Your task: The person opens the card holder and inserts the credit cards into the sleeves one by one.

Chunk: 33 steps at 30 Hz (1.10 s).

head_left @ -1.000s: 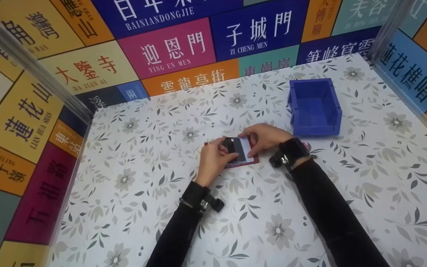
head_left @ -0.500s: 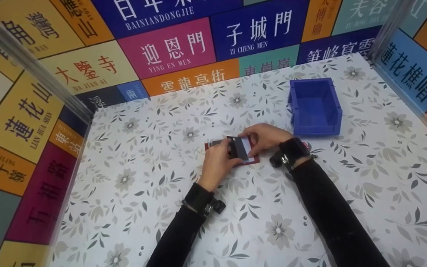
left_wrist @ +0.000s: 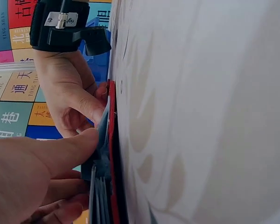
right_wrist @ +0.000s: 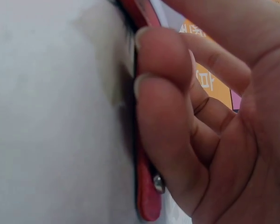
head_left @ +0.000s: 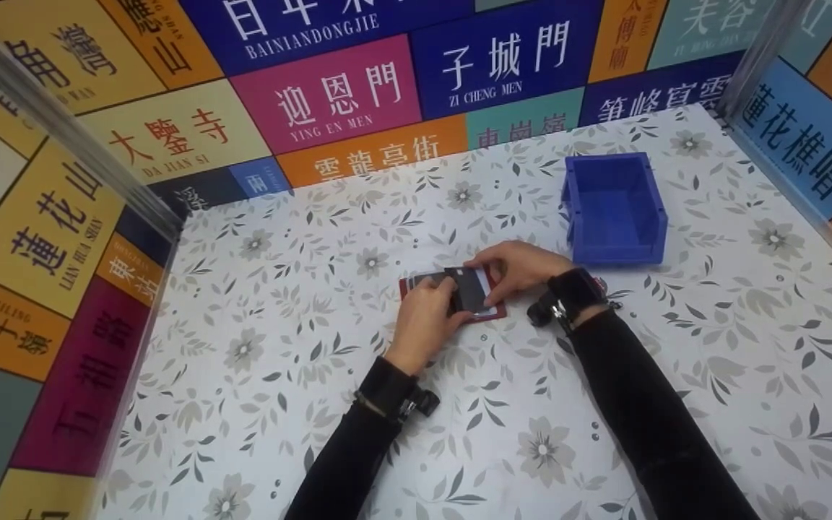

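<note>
A red card holder (head_left: 499, 311) lies opened out on the table, with clear sleeves (left_wrist: 99, 200) inside. A dark grey card (head_left: 471, 290) stands over its right half, and a strip of white shows beyond the card. My left hand (head_left: 423, 318) pinches the dark card between thumb and fingers. My right hand (head_left: 521, 267) holds the right side of the holder, thumb near the white strip. In the right wrist view, curled fingertips of that right hand (right_wrist: 170, 102) press along the red cover (right_wrist: 150, 203), beside a small metal stud (right_wrist: 159, 183). The card's lower edge is hidden.
A blue plastic bin (head_left: 617, 249) stands behind and right of the right hand. The table (head_left: 300, 433) has a floral cover. Panels with large lettering (head_left: 344, 94) wall in the back and both sides. A small red and dark item (head_left: 599, 283) sits partly behind the right wrist.
The dark card has shifted slightly right, leaving a narrower white strip. My left hand has moved a little right and towards me, uncovering the holder's left part. The right hand stays in place.
</note>
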Each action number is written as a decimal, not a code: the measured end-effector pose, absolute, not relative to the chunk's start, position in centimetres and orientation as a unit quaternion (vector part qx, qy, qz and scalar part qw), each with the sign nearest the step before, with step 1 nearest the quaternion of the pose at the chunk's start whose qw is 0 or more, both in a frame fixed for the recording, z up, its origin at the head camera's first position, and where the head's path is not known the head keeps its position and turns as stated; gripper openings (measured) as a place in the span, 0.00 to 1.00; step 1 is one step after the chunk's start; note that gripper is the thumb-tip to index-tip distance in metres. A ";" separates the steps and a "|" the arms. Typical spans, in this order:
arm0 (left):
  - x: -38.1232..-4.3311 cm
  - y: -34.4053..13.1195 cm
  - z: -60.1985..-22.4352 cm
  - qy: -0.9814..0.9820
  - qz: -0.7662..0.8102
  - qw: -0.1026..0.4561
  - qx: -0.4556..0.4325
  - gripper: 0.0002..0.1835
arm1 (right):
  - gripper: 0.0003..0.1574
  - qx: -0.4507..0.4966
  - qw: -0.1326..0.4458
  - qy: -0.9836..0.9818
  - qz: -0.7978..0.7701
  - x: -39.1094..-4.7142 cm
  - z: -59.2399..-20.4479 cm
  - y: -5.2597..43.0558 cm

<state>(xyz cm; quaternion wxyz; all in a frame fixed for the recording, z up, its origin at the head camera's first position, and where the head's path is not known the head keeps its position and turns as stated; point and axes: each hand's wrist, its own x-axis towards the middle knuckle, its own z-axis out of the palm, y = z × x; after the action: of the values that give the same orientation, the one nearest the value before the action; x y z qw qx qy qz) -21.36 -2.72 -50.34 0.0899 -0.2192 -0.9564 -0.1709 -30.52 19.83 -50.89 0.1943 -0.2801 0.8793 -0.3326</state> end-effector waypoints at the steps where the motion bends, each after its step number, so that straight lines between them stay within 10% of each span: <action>1: -21.3 -2.7 -50.4 -0.957 -0.153 0.096 -0.225 0.28 | 0.49 -0.276 0.197 0.880 -0.333 -30.5 -50.9 19.8; 17: -21.3 -2.8 -50.7 -0.948 -0.100 0.113 -0.279 0.25 | 0.50 -0.250 0.208 0.888 -0.326 -30.5 -50.9 19.8; 33: -22.6 -4.9 -49.9 -0.928 -0.264 -0.013 -0.263 0.32 | 0.51 -0.267 0.211 0.878 -0.335 -30.4 -50.4 19.9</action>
<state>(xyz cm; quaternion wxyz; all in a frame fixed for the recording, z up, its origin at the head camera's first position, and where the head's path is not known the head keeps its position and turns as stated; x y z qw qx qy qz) -22.58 -4.85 -49.88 -0.0134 -0.2629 -0.9280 -0.2636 -30.36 19.94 -50.44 0.2110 -0.2675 0.8785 -0.3350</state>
